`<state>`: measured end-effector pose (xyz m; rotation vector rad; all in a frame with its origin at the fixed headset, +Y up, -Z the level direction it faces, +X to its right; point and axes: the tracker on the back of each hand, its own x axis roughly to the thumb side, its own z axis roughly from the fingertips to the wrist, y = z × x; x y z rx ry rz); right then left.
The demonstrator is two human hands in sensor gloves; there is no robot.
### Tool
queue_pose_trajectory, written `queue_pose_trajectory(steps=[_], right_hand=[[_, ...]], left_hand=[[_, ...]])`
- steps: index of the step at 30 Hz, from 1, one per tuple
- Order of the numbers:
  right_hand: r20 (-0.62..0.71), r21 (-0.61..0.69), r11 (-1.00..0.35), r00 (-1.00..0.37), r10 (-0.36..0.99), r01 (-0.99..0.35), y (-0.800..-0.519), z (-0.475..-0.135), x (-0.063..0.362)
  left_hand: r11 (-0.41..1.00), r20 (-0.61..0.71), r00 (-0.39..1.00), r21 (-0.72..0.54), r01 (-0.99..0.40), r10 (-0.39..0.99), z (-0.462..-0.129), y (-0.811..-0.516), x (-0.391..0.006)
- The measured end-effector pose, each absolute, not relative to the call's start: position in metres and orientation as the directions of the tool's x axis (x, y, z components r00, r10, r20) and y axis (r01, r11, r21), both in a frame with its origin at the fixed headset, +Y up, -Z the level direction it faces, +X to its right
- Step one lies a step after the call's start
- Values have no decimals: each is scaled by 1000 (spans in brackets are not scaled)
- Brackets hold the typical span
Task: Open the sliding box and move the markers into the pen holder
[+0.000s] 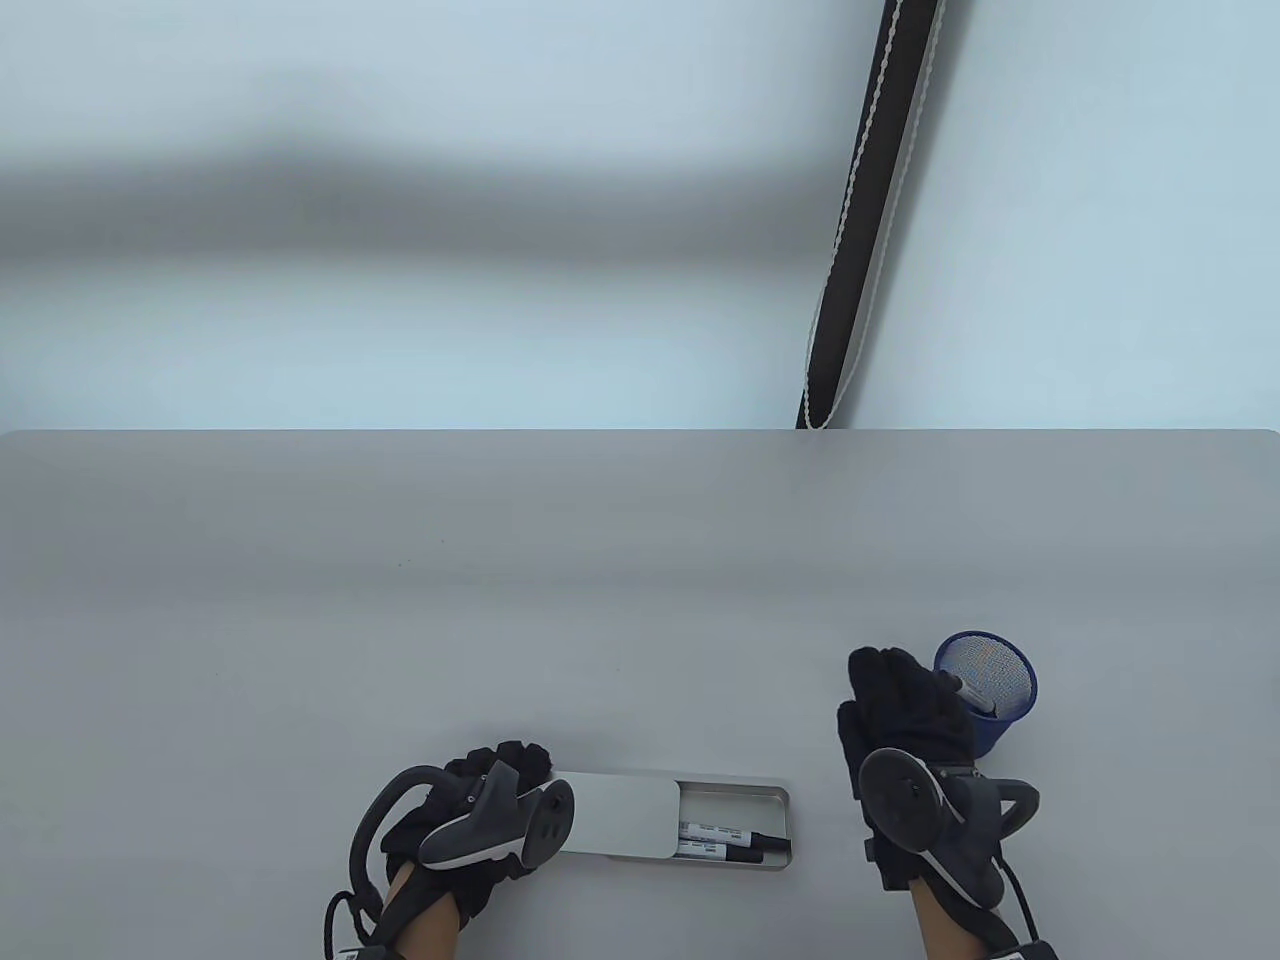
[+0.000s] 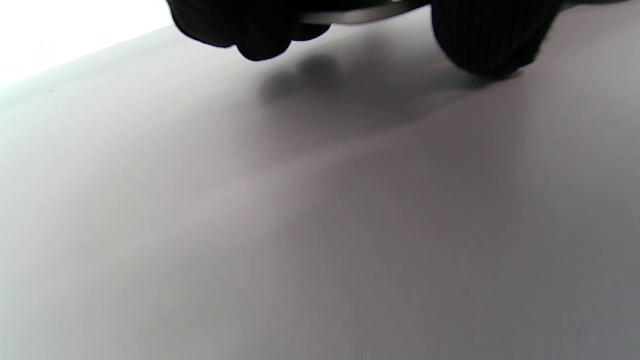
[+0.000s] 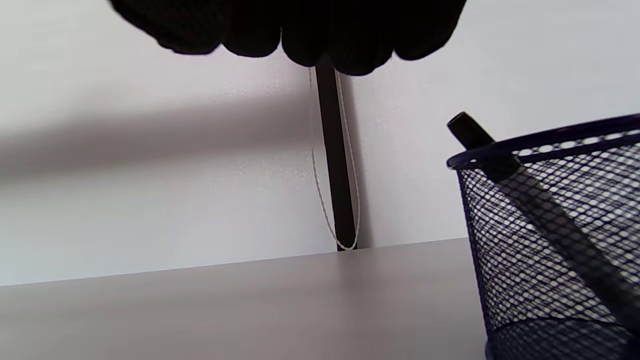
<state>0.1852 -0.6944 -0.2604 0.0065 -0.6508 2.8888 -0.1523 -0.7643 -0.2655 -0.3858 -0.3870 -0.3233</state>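
Observation:
A silver sliding box (image 1: pixel 740 793) lies near the table's front edge, its lid (image 1: pixel 620 815) slid left. Two black markers (image 1: pixel 730 832) lie in the uncovered right part. My left hand (image 1: pixel 505 765) grips the box's left end; in the left wrist view the fingers (image 2: pixel 250 30) and thumb (image 2: pixel 490 40) curl around its metal edge (image 2: pixel 360 15). A blue mesh pen holder (image 1: pixel 992 742) (image 3: pixel 550 225) stands to the right with one black marker (image 1: pixel 968 692) (image 3: pixel 470 131) leaning inside. My right hand (image 1: pixel 900 690) hovers just left of the holder, fingers (image 3: pixel 300 30) relaxed and holding nothing.
A black pole with a white cord (image 1: pixel 860 230) (image 3: pixel 332 165) runs down the pale wall behind the table's far edge (image 1: pixel 640 432). The grey tabletop (image 1: pixel 400 620) stretches wide beyond the box.

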Motion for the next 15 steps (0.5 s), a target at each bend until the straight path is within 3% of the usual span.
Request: queue_pose_trajectory(steps=[15], right_hand=[[246,-17,-996,-966,80,-87,-734,-269,134]], left_hand=[[877,439,870,-297,377,-225,-264,-764,-151]])
